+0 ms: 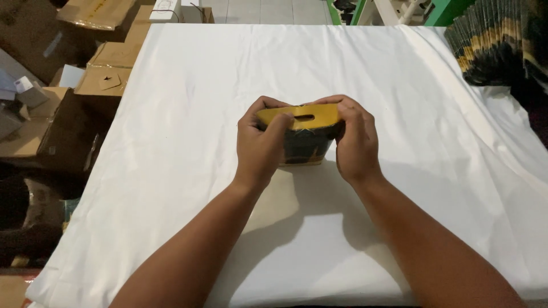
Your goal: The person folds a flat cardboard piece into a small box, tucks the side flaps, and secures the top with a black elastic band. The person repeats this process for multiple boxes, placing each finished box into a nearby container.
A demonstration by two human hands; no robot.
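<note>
Person stands over white-draped table (188,114), both hands raised at centre. Left hand (260,142) and right hand (355,142) clamped on opposite ends of small black-and-yellow paper carton (305,137). Carton held just above cloth, yellow top flap with slot cut-out facing up, fingers curled over flap edge. Stack of flat black-and-yellow cartons (496,40) lies at two o'clock, on table's far right corner. Brown cardboard boxes (103,68) piled on floor at ten o'clock, beside table's left edge.
</note>
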